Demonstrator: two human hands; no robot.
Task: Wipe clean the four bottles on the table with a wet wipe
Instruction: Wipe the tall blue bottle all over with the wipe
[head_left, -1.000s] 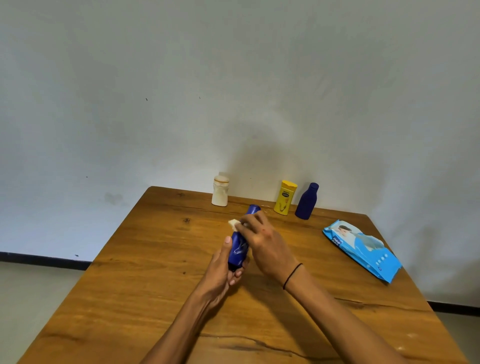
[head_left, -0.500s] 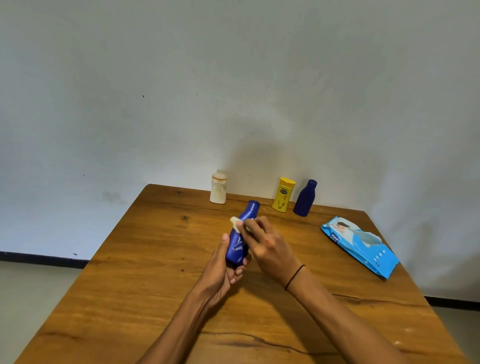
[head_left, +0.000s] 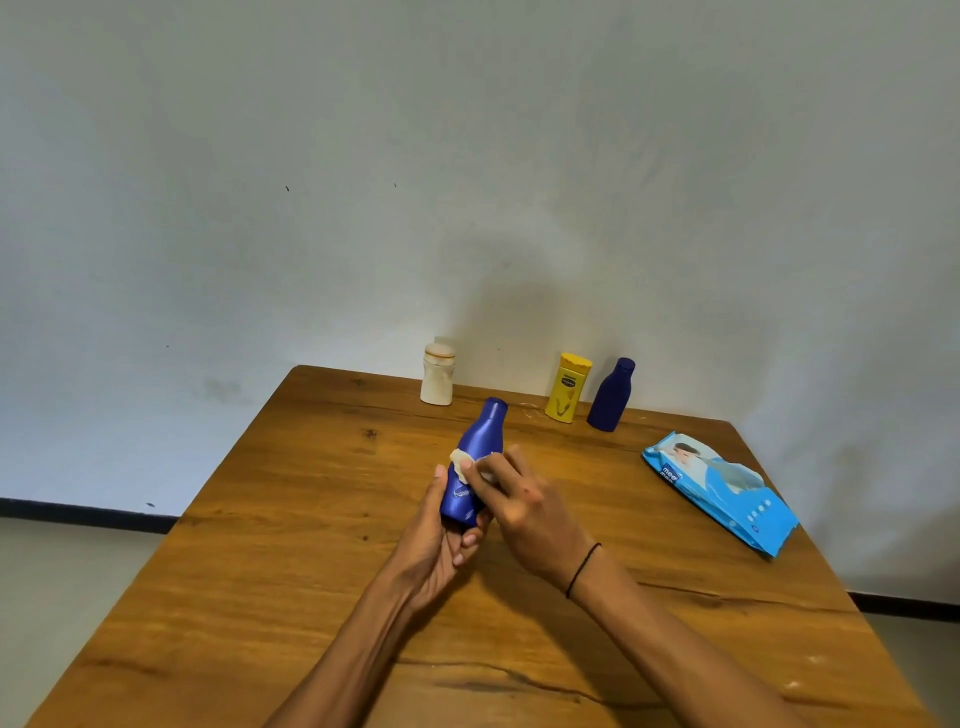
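Observation:
My left hand grips the lower part of a glossy blue bottle, tilted with its neck pointing away from me above the table's middle. My right hand pinches a small whitish wet wipe against the bottle's body. Three other bottles stand upright along the far edge: a white one, a yellow one and a dark blue one.
A blue pack of wet wipes lies flat at the right side of the wooden table. A plain wall rises right behind the table's far edge. A black band circles my right wrist.
The wipe under my right hand has slid down from the bottle's neck toward its body. The neck now shows bare, and the bottle stays in my left hand.

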